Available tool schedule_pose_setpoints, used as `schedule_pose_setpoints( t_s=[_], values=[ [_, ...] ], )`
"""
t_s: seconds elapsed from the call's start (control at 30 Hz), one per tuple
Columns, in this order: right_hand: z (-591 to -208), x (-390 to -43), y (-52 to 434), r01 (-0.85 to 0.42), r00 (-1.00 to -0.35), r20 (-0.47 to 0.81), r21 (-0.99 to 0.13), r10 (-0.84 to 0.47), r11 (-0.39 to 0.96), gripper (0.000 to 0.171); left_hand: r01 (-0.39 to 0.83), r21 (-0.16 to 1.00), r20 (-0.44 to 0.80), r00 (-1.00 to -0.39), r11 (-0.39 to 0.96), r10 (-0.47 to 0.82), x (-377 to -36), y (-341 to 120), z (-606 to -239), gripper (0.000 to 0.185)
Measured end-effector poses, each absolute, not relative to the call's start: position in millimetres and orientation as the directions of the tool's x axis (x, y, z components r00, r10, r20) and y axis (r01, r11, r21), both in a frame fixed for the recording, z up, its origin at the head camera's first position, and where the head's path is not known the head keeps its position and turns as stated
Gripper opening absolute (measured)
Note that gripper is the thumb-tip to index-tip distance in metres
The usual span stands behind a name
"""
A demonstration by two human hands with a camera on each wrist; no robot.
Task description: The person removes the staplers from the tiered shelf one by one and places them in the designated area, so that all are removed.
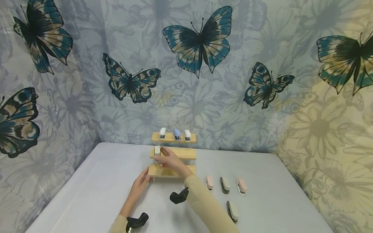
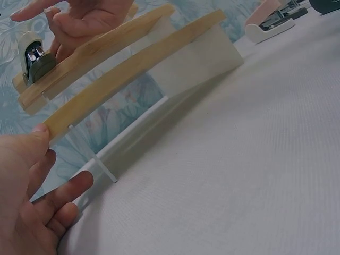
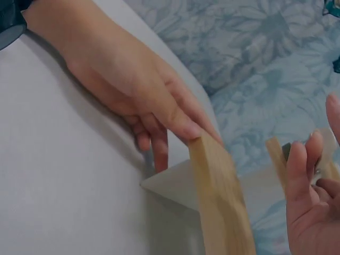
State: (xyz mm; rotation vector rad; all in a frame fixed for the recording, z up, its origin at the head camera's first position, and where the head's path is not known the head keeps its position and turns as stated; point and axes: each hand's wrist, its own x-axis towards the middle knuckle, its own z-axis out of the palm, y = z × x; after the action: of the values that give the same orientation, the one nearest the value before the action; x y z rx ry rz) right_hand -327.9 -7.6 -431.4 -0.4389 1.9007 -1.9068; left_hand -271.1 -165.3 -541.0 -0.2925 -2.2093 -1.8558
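Note:
A three-tier wooden display stand (image 1: 175, 171) with clear side supports stands at the back of the table. My left hand (image 1: 141, 180) pinches the left end of its lowest board, thumb on the edge in the left wrist view. On the left end of the middle board sits an off-white and dark grey-green mini stapler (image 2: 38, 58). My right hand (image 1: 174, 162) is around this stapler, fingers beside it and thumb stretched out. In the left wrist view a small gap shows between thumb and stapler top. Fingertips are right at its side in the right wrist view.
On the top board stand a white stapler (image 1: 162, 132), a blue stapler (image 1: 177, 133) and another white stapler (image 1: 187, 134). Right of the stand lie two pink staplers (image 1: 241, 185) and two greyish staplers (image 1: 232, 211) on the white table (image 1: 262, 174). A butterfly-print cloth hangs behind.

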Motion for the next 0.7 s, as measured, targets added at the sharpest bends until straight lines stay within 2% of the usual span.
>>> schedule_pose_setpoints(
  t_s=[0.17,0.37,0.7],
  values=[
    [-425.5,-326.9,-13.5,0.076,-0.878,-0.049,-0.996,-0.476,-0.037,0.068,0.280,0.947,0.283,-0.959,0.158,0.001,-271.2,-166.1,-538.8,0.044],
    [-432.3,-336.9,-18.7,0.087,-0.900,-0.032,-0.991,-0.436,-0.106,0.064,0.320,0.935,0.319,-0.947,0.150,0.033,-275.1,-166.2,-539.6,0.044],
    [-426.2,-335.2,-16.9,0.087,-0.905,-0.068,-0.996,-0.421,-0.024,0.055,0.329,0.929,0.330,-0.944,0.171,0.021,-274.6,-167.8,-543.0,0.044]
  ],
)
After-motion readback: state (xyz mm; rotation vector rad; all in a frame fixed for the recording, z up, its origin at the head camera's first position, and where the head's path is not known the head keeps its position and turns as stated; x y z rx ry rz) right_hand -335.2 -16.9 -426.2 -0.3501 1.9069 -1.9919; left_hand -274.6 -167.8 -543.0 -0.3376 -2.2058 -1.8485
